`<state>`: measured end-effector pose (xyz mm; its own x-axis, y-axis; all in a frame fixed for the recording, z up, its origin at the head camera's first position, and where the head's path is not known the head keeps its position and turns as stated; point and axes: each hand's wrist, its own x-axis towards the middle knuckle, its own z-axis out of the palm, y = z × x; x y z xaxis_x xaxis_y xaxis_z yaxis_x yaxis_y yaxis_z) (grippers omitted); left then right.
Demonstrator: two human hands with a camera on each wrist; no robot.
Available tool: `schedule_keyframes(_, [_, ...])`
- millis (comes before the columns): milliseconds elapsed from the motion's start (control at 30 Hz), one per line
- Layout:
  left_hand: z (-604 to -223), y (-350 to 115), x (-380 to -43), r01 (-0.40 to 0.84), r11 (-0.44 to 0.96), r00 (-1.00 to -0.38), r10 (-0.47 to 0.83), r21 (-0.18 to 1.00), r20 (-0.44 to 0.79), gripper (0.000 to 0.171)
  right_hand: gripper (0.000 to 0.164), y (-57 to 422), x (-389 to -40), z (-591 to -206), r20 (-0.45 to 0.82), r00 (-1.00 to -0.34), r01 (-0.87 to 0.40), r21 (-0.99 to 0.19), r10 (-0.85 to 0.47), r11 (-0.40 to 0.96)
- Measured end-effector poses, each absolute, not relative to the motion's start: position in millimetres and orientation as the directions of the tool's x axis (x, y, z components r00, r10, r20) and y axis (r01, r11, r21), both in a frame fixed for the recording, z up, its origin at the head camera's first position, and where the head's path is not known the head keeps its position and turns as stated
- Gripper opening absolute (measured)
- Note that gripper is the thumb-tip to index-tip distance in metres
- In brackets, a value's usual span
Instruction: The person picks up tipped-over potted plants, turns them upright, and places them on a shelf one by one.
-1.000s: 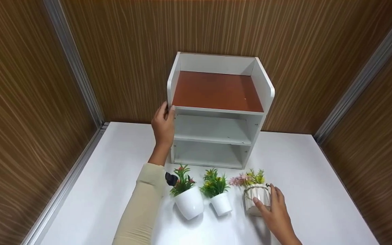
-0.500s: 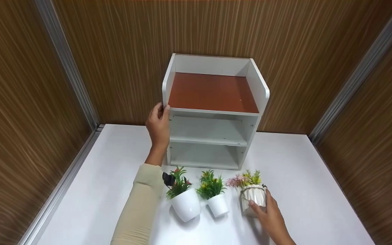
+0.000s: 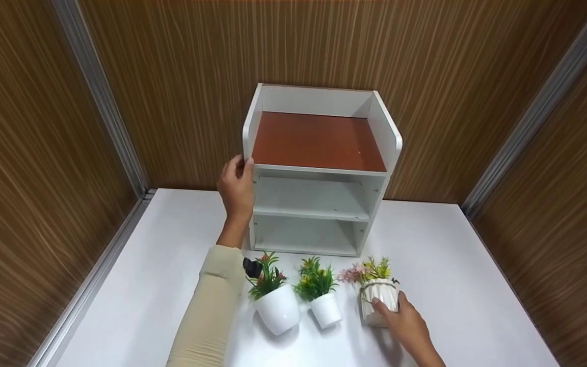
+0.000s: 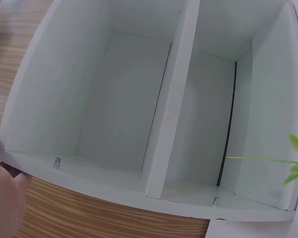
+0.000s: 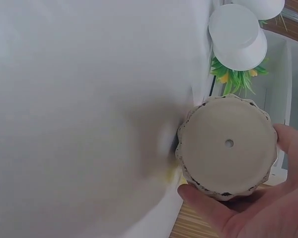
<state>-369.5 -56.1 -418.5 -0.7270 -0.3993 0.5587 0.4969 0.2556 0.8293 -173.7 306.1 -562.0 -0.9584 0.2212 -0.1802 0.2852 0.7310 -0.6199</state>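
Observation:
My left hand (image 3: 236, 188) grips the left side panel of a small white shelf unit (image 3: 319, 168), near its reddish-brown top board (image 3: 319, 142). In the left wrist view, that hand (image 4: 6, 203) shows at the panel's edge. At the front right, my right hand (image 3: 408, 324) holds a cream fluted flowerpot (image 3: 382, 291) with pink and yellow artificial flowers, thumb on one side and fingers on the other. The right wrist view shows its round base (image 5: 228, 163) with a small hole, facing the camera. The flowers point toward the shelf unit.
Two white pots with artificial plants, a larger one (image 3: 278, 310) and a smaller one (image 3: 325, 310), lie tilted left of the fluted pot. Wood-grain panels (image 3: 196, 76) enclose the white table (image 3: 181, 224) at the back and sides. Two open compartments sit under the top board.
My right hand has closed in on the fluted flowerpot, its fingers now lower along the pot's side. The left hand keeps its place on the panel. The head view has shifted slightly.

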Motion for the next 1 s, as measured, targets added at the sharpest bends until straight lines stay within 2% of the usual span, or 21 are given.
schedule_keyframes(167, [-417,-57,-370,0.494,0.263,-0.723,-0.406,0.829,0.56,0.035,0.097,306,-177,-560,-0.171,-0.958,0.286,-0.627,0.231,0.725])
schedule_keyframes(533, [-413,-59,-373,0.496,0.279,-0.71,-0.415,0.823,0.569,0.031,0.097,302,-180,-559,-0.156,-0.956,0.289,-0.638,0.248,0.713])
schedule_keyframes(767, [-413,-53,-375,0.501,0.271,-0.722,-0.393,0.822,0.569,0.031,0.081,306,-180,-562,-0.099,-0.952,0.281,-0.661,0.291,0.696])
schedule_keyframes(1000, [-414,-50,-376,0.502,0.264,-0.729,-0.384,0.823,0.567,0.031,0.091,309,-181,-563,-0.077,-0.947,0.277,-0.682,0.311,0.677])
